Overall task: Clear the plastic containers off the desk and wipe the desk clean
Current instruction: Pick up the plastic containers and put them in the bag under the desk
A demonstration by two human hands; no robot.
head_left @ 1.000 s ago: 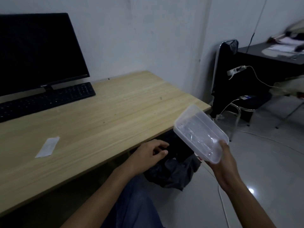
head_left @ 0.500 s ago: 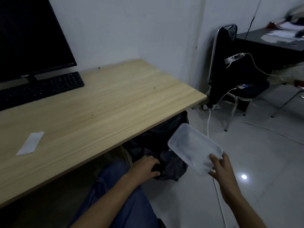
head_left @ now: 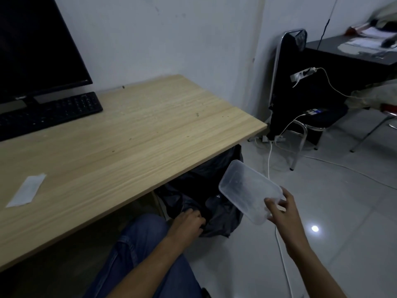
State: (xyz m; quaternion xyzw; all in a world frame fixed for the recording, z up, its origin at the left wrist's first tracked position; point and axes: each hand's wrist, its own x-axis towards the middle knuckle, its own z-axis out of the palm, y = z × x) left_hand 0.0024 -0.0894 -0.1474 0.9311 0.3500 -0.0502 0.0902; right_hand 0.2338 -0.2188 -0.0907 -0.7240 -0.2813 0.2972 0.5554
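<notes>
My right hand (head_left: 283, 214) grips one end of a clear rectangular plastic container (head_left: 247, 188), tilted, just off the desk's right front corner and above a black rubbish bag (head_left: 217, 203) under the desk. My left hand (head_left: 189, 220) grips the bag's near rim. The wooden desk (head_left: 133, 134) carries a small white sachet (head_left: 26, 189) near its left front.
A black monitor (head_left: 36, 46) and keyboard (head_left: 49, 112) stand at the desk's back left. A black chair (head_left: 300, 100) with white cables (head_left: 270, 155) stands to the right on the tiled floor, beside a dark table (head_left: 352, 52). My knee in jeans (head_left: 137, 250) is below.
My right hand has lowered the container from beside the desk edge down toward the bag. My left hand dropped from the desk's edge to the bag's rim and took hold of it.
</notes>
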